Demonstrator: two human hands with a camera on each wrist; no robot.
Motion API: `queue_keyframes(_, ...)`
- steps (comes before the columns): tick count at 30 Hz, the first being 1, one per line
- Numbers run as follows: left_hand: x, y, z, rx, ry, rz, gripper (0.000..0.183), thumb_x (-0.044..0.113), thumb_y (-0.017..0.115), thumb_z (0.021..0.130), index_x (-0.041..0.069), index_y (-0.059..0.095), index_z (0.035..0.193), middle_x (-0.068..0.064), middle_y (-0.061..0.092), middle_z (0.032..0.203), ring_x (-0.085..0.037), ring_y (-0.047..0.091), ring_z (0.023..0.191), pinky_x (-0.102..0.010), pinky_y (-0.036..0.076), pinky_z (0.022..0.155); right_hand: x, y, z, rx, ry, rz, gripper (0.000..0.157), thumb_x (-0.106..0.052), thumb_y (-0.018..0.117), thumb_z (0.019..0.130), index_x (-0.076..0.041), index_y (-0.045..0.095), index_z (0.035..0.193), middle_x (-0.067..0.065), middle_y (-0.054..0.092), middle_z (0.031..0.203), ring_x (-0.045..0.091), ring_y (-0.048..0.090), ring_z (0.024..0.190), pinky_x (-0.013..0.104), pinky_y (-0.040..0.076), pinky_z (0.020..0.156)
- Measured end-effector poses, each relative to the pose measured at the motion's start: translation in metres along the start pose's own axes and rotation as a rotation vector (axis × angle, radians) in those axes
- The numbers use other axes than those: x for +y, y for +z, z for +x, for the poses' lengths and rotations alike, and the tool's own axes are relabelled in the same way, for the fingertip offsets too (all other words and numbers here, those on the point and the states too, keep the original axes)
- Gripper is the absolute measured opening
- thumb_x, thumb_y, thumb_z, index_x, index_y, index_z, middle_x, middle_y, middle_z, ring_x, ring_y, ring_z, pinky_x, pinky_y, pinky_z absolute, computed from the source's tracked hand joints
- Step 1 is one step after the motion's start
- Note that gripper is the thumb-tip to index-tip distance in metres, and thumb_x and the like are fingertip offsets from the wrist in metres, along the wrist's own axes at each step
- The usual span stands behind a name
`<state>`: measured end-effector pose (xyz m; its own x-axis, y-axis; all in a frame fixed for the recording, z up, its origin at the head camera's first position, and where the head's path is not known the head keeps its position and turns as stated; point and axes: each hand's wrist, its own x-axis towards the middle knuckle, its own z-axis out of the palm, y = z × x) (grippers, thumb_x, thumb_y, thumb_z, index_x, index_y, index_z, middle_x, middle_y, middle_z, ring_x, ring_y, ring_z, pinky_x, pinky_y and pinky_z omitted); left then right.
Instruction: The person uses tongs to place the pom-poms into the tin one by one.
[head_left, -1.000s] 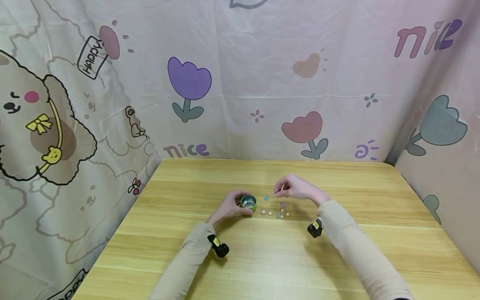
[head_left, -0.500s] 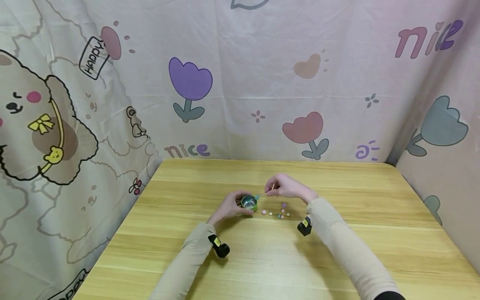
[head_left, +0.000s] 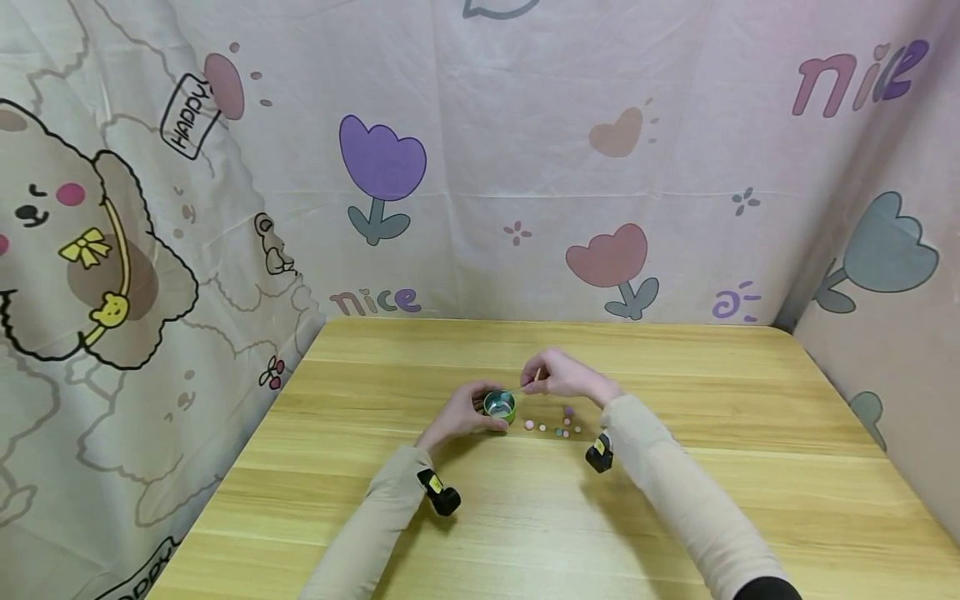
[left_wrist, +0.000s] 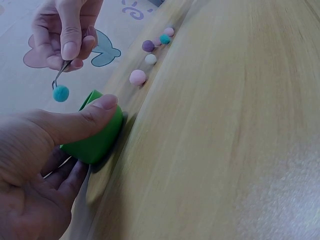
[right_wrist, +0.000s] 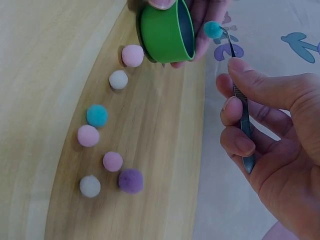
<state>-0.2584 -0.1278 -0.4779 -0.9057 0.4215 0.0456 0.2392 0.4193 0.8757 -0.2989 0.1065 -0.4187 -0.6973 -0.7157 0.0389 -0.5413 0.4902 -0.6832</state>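
Across a wood-grained tabletop [head_left: 517,517], seven loose pompoms [right_wrist: 88,136] with a fuzzy, rounded surface are lying in pink, white, teal and purple, to the right of a green cup [right_wrist: 165,35]. Beyond the far edge, a printed cloth [head_left: 480,125] is hanging in faint creases. The cup is standing upright, its short, smooth wall enclosing an interior that is shining in the head view. A small teal pompom [right_wrist: 213,29], evenly round and felted, is hanging at the cup's mouth, near the far right of the rim. Slender metal tweezers [right_wrist: 244,110], bent at the tips and ribbed along the shank, are pinching it. The right hand [head_left: 564,375] is gripping the tweezers between thumb and curled fingers; the left hand [head_left: 457,412] is curling round the cup, thumb on the near side, fingers on the far.
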Motion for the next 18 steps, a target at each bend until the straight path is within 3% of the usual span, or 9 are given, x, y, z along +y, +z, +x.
queue_keyframes(18,0.002,-0.0003,-0.0008,-0.004,-0.031,-0.017,0.064,0.005,0.086,0.076,-0.002,0.058,0.133,-0.02,0.065,0.13,-0.035,0.063,0.121,-0.048,0.051,0.109,-0.0009,0.0002,-0.0034,0.013,0.002,-0.002,0.01,-0.005,0.069,0.092,0.004,0.074,0.096,0.007,0.075,0.086,0.039,0.07,0.078,0.019,0.052,0.06)
